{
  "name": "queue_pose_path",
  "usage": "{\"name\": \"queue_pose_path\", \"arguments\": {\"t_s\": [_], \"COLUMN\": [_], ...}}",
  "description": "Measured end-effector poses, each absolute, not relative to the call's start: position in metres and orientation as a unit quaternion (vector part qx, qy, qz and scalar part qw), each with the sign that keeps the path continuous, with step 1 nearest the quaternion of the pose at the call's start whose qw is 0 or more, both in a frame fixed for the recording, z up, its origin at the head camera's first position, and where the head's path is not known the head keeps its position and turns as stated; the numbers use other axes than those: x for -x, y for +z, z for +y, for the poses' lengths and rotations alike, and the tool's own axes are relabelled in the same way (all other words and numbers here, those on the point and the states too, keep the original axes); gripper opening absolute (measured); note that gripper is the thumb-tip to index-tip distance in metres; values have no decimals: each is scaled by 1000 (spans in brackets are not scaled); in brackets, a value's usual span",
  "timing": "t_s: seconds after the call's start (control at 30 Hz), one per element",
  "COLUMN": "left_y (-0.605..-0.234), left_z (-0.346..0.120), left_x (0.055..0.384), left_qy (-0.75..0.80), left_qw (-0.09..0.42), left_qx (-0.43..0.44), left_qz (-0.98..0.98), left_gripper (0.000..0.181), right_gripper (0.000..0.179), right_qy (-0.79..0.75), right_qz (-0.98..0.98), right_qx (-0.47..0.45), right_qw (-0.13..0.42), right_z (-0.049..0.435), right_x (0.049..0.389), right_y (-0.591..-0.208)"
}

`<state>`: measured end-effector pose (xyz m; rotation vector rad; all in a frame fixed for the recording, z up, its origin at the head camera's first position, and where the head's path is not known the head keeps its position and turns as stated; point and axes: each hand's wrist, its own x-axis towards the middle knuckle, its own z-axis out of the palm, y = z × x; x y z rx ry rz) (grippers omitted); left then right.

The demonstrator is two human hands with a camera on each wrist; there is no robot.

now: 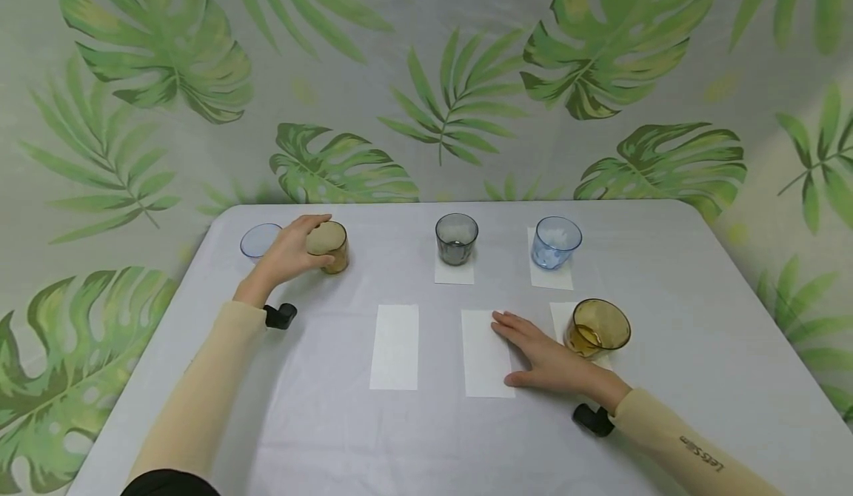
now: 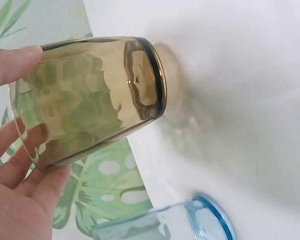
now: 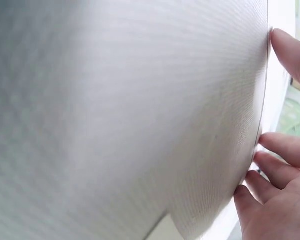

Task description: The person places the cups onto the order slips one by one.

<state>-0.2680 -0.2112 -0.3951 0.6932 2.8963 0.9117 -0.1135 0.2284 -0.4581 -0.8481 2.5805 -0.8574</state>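
Note:
At the back left of the table, my left hand [image 1: 288,253] grips an amber glass [image 1: 337,250] between thumb and fingers around its rim. In the left wrist view, that glass's base is close to the white cloth; whether it touches I cannot tell. A clear blue glass [image 1: 258,240] stands just left of it, partly behind my hand. My right hand [image 1: 552,361] lies low with its fingers spread, its fingertips at the right edge of a white paper card [image 1: 481,359]. Beyond the right wrist a second amber glass [image 1: 603,322] stands on another card, partly covering it.
A grey glass [image 1: 456,240] and a blue glass [image 1: 556,243] stand on white cards at the back. One more card [image 1: 395,348] lies at centre left, with no glass on it. Leaf-patterned fabric [image 1: 453,111] hangs behind the table [image 1: 333,437].

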Motion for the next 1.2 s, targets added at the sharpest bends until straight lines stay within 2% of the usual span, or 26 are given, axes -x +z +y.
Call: {"name": "queue_pose_path", "arguments": {"t_s": [0.27,1.2], "left_y": [-391,-389], "left_z": [-195,-138], "left_x": [256,223], "left_qy": [326,365], "left_qw": [-12,-17], "left_qx": [-240,-349], "left_qz": [915,863], "left_gripper": [75,73], "right_gripper": [81,81], "right_qy": [-288,-281], "right_qz": [900,902], "right_qx": [296,299], "right_qw": [137,134], "right_z": [228,224], "right_x": [114,121], "right_y": [-457,-454]}}
